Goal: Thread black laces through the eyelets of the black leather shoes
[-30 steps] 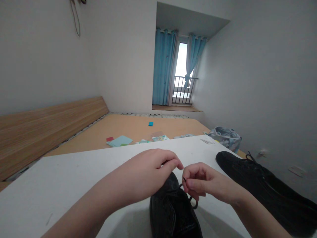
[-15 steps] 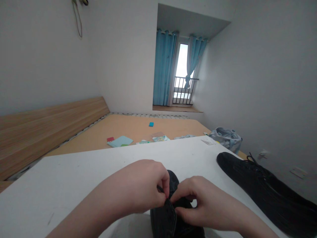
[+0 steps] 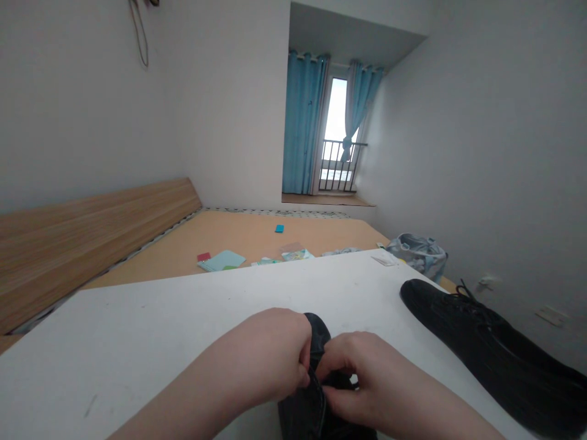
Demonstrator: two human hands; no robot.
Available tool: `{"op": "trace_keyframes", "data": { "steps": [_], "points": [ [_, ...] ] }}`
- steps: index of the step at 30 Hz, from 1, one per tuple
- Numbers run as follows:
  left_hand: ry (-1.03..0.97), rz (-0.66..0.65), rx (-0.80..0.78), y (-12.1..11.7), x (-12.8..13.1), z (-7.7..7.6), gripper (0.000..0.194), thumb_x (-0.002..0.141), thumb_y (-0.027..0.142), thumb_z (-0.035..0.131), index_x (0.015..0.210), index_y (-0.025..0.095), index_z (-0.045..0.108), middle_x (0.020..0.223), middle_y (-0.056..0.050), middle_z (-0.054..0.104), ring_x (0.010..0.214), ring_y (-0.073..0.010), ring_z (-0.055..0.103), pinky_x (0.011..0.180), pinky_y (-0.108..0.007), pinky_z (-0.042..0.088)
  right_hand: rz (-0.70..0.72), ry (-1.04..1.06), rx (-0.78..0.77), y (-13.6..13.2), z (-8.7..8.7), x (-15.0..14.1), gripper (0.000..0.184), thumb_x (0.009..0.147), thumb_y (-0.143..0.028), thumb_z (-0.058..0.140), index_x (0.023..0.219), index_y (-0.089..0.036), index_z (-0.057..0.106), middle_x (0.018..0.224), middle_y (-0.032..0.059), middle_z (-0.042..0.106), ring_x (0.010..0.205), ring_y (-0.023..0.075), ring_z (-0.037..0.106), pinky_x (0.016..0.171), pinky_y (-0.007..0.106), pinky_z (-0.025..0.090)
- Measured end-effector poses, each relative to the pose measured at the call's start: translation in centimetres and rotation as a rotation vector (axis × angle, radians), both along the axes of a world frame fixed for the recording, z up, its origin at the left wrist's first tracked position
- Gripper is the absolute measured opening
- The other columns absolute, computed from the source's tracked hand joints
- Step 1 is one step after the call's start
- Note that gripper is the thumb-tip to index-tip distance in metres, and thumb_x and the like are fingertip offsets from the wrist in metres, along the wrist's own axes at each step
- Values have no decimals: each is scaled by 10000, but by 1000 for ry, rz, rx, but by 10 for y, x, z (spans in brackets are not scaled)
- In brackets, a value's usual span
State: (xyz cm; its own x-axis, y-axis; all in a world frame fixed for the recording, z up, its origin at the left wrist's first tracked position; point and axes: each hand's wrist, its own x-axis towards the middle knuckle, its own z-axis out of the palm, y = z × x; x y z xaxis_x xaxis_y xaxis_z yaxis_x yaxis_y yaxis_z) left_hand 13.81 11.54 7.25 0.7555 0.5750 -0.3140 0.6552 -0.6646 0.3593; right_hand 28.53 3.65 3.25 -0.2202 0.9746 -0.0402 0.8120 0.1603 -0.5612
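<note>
1. At the left of the frame I see a long, light-brown, wood-grain headboard (image 3: 101,211) slanting beside a flat tan bed surface (image 3: 229,229).
2. Nearer, a wide white tabletop (image 3: 137,342) fills much of the lower half; its far edge climbs gently towards the right, and broad white surface stretches left of the left forearm (image 3: 197,382).
3. At lower centre, the bare left hand (image 3: 275,354) curls its fingers against the raised flap (image 3: 316,403) of a black shoe (image 3: 298,412); I can't tell whether they pinch it.
4. That shoe sits at bottom centre, toe pointing away up the frame, long axis nearly vertical, heel end cut off.
5. The bare right hand (image 3: 362,373), just beside the left, bends thumb and forefinger at the flap; its grip is hidden from me.
6. By the far right corner lies a flat white packet (image 3: 385,259), too small to read.
7. Across a strip of tabletop, a second black shoe (image 3: 481,348) lies diagonally at lower right, toe towards upper left.
</note>
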Motion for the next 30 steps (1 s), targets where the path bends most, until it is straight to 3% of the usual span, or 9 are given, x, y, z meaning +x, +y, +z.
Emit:
{"op": "trace_keyframes", "data": {
  "steps": [5, 11, 22, 27, 30],
  "points": [
    [-68, -35, -89, 3, -4, 0, 80, 627, 191, 597, 622, 220, 671, 562, 34, 631, 528, -115, 535, 435, -213, 290, 24, 28, -41, 3, 0, 0, 204, 707, -178, 558, 795, -214, 738, 741, 7, 708, 638, 133, 572, 579, 212, 355],
    [-81, -46, 0, 6, -2, -5, 108, 581, 189, 624, 673, 233, 660, 587, 38, 620, 531, -122, 521, 413, -215, 246, 41, 10, -43, 3, 0, 1, 200, 702, -156, 555, 777, -204, 734, 684, -3, 676, 599, 118, 540, 549, 204, 338],
    [118, -94, 24, -2, 4, 1, 88, 613, 136, 634, 665, 206, 647, 577, 40, 641, 535, -121, 555, 418, -212, 261, -27, 117, -72, 2, -4, -4, 226, 677, -126, 558, 769, -221, 741, 723, -1, 705, 644, 140, 580, 592, 211, 383],
    [85, -151, 104, 0, -1, -1, 193, 587, 203, 677, 776, 228, 650, 684, 18, 660, 583, -150, 554, 423, -224, 235, -92, 222, -51, 3, -14, -6, 119, 684, -165, 586, 723, -186, 696, 681, 1, 673, 623, 139, 554, 568, 217, 378],
    [59, -149, 97, 3, -7, 1, 213, 616, 253, 633, 829, 237, 633, 740, 6, 669, 623, -171, 559, 441, -232, 248, -95, 403, -26, 7, -14, -4, 94, 701, -139, 546, 729, -172, 629, 693, 2, 639, 650, 140, 544, 578, 224, 381]
  ]
}}
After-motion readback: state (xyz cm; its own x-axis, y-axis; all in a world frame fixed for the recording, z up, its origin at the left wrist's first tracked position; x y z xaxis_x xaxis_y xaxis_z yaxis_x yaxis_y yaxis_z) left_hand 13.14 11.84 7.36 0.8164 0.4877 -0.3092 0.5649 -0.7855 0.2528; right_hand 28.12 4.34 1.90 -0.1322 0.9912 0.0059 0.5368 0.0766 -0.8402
